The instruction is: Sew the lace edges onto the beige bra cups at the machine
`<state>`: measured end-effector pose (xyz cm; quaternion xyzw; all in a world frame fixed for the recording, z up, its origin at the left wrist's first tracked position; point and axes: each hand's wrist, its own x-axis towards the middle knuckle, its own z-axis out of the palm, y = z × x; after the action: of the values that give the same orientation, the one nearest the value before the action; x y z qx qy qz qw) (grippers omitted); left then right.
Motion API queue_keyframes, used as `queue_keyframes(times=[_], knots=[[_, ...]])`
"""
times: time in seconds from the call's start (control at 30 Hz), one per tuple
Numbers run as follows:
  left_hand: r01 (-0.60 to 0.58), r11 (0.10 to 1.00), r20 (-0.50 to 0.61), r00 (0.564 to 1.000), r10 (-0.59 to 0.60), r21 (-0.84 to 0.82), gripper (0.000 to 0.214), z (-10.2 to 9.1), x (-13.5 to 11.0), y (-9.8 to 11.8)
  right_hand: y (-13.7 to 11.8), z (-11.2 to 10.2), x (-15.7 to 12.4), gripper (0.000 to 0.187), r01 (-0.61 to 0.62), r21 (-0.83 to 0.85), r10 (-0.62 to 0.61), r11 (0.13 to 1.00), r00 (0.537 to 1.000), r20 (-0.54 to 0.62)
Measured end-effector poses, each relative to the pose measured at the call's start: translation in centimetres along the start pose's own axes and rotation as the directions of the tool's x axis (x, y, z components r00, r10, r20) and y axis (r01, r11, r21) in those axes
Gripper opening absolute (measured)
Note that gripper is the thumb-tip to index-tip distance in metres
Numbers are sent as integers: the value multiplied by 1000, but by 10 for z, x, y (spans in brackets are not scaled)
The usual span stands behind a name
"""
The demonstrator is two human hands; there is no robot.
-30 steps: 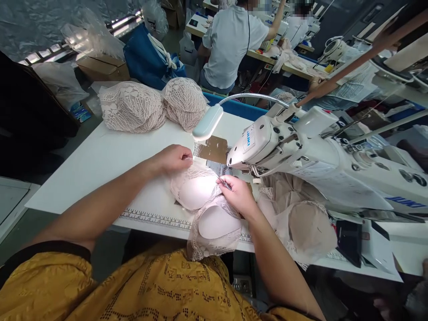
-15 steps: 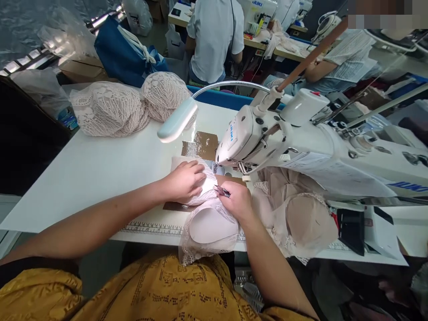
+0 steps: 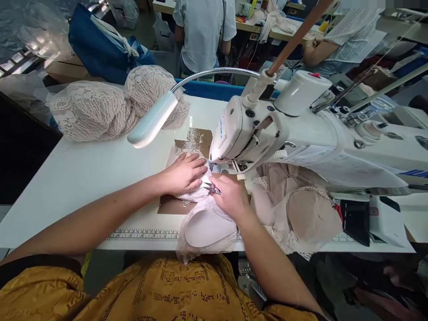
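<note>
Under my left hand (image 3: 185, 173) lies a pale lace bra (image 3: 210, 227), one cup hanging toward the table's front edge. That hand is flat on the fabric, fingers stretched toward the needle area of the white sewing machine (image 3: 230, 129). My right hand (image 3: 230, 196) is closed around small thread snips (image 3: 212, 189), whose blades point left over the lace. Its fingertips also touch or almost touch the fabric beside the presser foot; whether they pinch it I cannot tell.
Beige lace bras (image 3: 301, 214) are heaped right of my right arm. Bundled lace cups (image 3: 90, 109) lie at the back left. A lamp (image 3: 154, 118) on a bent neck hangs over the table. A ruler strip (image 3: 143, 235) runs along the front edge. Two people sit beyond.
My left hand has slid over the fabric toward the needle with its fingers straighter. My right hand with the snips has shifted slightly toward the machine's foot. The camera view has moved a little.
</note>
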<state>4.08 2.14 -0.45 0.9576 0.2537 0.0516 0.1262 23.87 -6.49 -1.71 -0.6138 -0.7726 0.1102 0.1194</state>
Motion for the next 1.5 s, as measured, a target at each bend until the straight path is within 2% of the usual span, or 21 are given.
queue_keyframes(times=[0.2, 0.5, 0.67, 0.83, 1.07, 1.5], knots=[[-35, 999, 51, 998, 34, 27, 51, -2, 8, -9, 0, 0, 2, 41, -32, 110, 31, 993, 999, 13], [-91, 993, 50, 995, 87, 76, 52, 1, 13, -17, -3, -4, 3, 45, -89, 39, 85, 995, 992, 95], [-104, 991, -47, 993, 108, 86, 44, 0, 6, -8, -3, -3, 2, 44, -98, -5, 98, 995, 990, 106], [-137, 989, -122, 982, 142, 54, 39, 8, 1, 0, -4, -3, 2, 42, -98, 2, 97, 995, 991, 91], [-142, 987, -137, 979, 151, 74, 40, 13, 3, -7, -5, -2, 3, 44, -105, -15, 106, 994, 993, 55], [-133, 989, -183, 973, 142, 59, 40, 14, 3, -13, 1, 2, -5, 42, 14, -53, -17, 999, 998, -54]])
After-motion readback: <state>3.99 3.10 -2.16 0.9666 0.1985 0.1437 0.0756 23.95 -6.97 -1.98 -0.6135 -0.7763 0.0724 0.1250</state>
